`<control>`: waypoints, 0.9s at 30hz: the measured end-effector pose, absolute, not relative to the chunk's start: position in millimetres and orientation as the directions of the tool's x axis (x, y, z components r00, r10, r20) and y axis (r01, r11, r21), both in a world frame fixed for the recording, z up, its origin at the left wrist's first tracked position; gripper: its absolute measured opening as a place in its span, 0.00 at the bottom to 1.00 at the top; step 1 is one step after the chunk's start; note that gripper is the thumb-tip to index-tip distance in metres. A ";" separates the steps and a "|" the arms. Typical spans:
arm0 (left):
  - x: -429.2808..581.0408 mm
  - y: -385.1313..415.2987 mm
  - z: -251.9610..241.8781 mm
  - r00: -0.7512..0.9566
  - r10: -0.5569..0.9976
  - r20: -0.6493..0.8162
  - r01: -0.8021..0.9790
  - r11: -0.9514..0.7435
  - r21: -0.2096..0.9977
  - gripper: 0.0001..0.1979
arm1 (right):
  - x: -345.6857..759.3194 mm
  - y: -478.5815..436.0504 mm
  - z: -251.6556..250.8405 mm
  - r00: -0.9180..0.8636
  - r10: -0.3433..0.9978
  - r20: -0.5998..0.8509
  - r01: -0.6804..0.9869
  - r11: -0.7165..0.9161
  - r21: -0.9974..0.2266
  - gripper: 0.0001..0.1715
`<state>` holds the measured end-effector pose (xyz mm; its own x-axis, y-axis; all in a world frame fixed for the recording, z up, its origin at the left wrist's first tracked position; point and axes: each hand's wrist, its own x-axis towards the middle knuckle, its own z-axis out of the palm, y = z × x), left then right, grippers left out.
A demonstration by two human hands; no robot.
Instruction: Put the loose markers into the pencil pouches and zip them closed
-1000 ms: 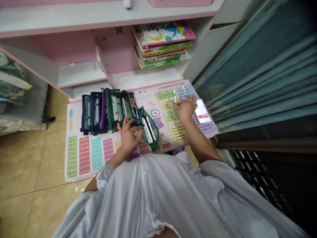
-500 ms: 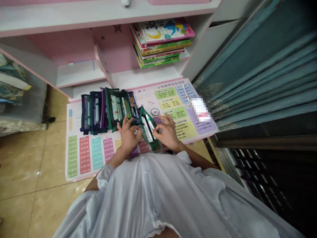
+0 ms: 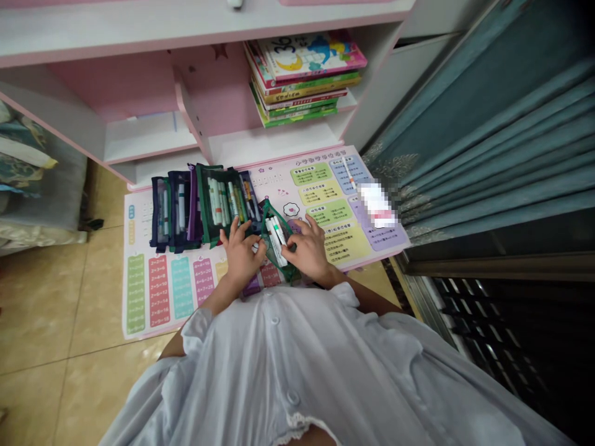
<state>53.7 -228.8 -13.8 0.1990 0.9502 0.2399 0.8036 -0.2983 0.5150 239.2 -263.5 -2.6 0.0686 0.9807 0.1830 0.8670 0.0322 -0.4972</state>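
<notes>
A small green mesh zip pouch (image 3: 267,212) lies open on the printed desk mat in front of me, with white markers (image 3: 273,238) inside it. My left hand (image 3: 242,251) pinches the pouch's left edge between thumb and forefinger, the other fingers spread. At the pouch's right side, my right hand (image 3: 310,249) has thumb and forefinger closed at the lower end of a white marker with a green mark (image 3: 277,229). That marker lies slanted against the others in the pouch. Left of my hands, a larger green mesh pouch (image 3: 199,204) holds several pens.
Dark blue pouches (image 3: 157,214) and a purple-edged one (image 3: 191,210) lie in a row at left. A white pen (image 3: 348,173) and a blurred white item (image 3: 377,205) rest at right. Stacked books (image 3: 302,80) fill a shelf behind; a curtain (image 3: 465,142) hangs right.
My right hand has shifted slightly left with the slanted marker, which now lies closer against the other markers in the pouch. My left hand stays at the pouch's edge.
</notes>
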 end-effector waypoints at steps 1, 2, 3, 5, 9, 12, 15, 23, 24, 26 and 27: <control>53.8 -228.8 -13.5 0.199 0.950 0.239 0.802 -0.298 0.517 0.07 | 239.0 -263.6 -2.6 0.063 0.983 0.172 0.869 0.031 -0.494 0.10; 53.9 -228.8 -13.2 0.198 0.951 0.238 0.801 -0.297 0.520 0.07 | 239.0 -263.6 -2.5 0.056 0.985 0.161 0.870 0.031 -0.493 0.10; 54.1 -228.8 -12.7 0.197 0.952 0.235 0.800 -0.295 0.522 0.07 | 239.5 -263.3 -2.5 0.049 0.987 0.154 0.869 0.034 -0.494 0.10; 54.4 -228.7 -12.0 0.193 0.953 0.233 0.798 -0.290 0.527 0.07 | 242.8 -260.6 -2.4 0.038 0.986 0.160 0.860 0.049 -0.507 0.10; 54.2 -228.6 -12.9 0.192 0.952 0.238 0.795 -0.294 0.531 0.07 | 267.0 -239.1 -1.0 0.118 0.963 0.242 0.850 0.027 -0.526 0.10; 53.6 -228.7 -15.5 0.197 0.949 0.244 0.794 -0.301 0.528 0.08 | 302.4 -208.7 -1.0 0.276 0.912 0.304 0.864 -0.097 -0.494 0.10; 53.1 -228.8 -17.5 0.199 0.944 0.263 0.796 -0.312 0.518 0.08 | 344.9 -175.1 -5.4 0.415 0.853 0.317 0.868 -0.267 -0.418 0.11; 53.0 -228.5 -15.4 0.198 0.943 0.266 0.814 -0.310 0.491 0.08 | 419.3 -116.8 -25.1 0.622 0.773 0.125 0.782 -0.602 -0.164 0.19; 53.0 -228.6 -15.0 0.199 0.944 0.262 0.815 -0.308 0.491 0.08 | 422.1 -114.1 -25.9 0.635 0.765 0.110 0.772 -0.619 -0.147 0.19; 52.9 -228.8 -14.3 0.200 0.946 0.254 0.817 -0.304 0.491 0.07 | 424.6 -111.4 -26.4 0.641 0.762 0.092 0.766 -0.628 -0.134 0.20; 52.9 -228.9 -14.2 0.199 0.947 0.251 0.818 -0.302 0.490 0.07 | 424.8 -111.0 -26.2 0.639 0.764 0.090 0.768 -0.626 -0.136 0.21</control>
<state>52.9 -228.9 -14.2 0.1994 0.9473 0.2508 0.8176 -0.3019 0.4903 424.8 -111.0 -26.2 0.6385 0.7643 0.0898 0.7681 -0.6257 -0.1358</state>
